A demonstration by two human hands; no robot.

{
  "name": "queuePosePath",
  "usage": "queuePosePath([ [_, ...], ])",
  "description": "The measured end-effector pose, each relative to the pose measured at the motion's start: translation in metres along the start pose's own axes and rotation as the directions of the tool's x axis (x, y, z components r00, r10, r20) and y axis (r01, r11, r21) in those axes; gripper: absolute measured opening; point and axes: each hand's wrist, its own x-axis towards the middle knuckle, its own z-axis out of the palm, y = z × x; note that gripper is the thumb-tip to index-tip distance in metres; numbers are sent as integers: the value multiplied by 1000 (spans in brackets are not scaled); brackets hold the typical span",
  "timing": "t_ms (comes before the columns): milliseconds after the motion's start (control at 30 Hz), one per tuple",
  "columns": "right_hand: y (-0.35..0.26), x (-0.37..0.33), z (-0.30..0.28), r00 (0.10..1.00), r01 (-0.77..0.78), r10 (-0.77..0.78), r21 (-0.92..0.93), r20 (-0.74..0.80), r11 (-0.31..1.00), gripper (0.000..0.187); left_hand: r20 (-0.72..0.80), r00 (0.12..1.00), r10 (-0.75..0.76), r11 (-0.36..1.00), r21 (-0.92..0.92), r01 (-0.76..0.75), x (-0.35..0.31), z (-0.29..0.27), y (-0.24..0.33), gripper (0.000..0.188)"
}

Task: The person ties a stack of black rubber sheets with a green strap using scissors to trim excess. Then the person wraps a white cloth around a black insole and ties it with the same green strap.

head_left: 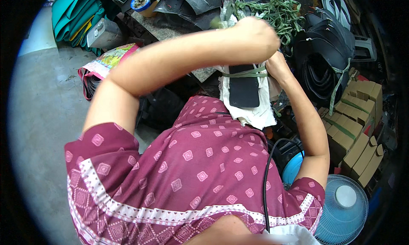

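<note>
In front of me a bundle lies with a flat black piece [244, 93] on top of a white cloth [257, 117]. A green cloth strip [245, 73] runs across the bundle. My left hand [257, 38] is held over its far part, bent into a fist and slightly blurred. What that fist grips is hidden. At the bundle's right edge, my right hand [277, 68] is closed where the green strip ends from view. The left fist covers some of its fingers.
Tangled green strips [277, 10] and black sheets [191, 2] lie at the far side. Rolled black material [321, 53] stands right, above cardboard boxes [351, 113]. A fan [343, 206] is near right. Leftward are green sheets [76, 14] and a metal can [104, 34].
</note>
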Motion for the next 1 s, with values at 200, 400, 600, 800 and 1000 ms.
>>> queuePosePath([
  [200,-6,-16,-3,971,-229,232,437,47,870,36,-488,741,-461,843,-503,193,-49,61,44,11],
  [400,-18,-48,-20,874,-297,465,911,138,286,65,-505,758,-412,894,-384,231,-48,73,50,12],
  [600,-42,-41,-36,930,-153,353,979,97,134,68,-495,820,-287,911,-405,75,-46,81,92,19],
  [800,-48,-17,-82,989,-23,149,976,-10,218,60,-430,820,-377,845,-522,115,-55,91,68,16],
  [1000,-40,-15,-93,985,-88,165,965,48,245,56,-539,777,-325,857,-516,0,-61,96,56,9],
])
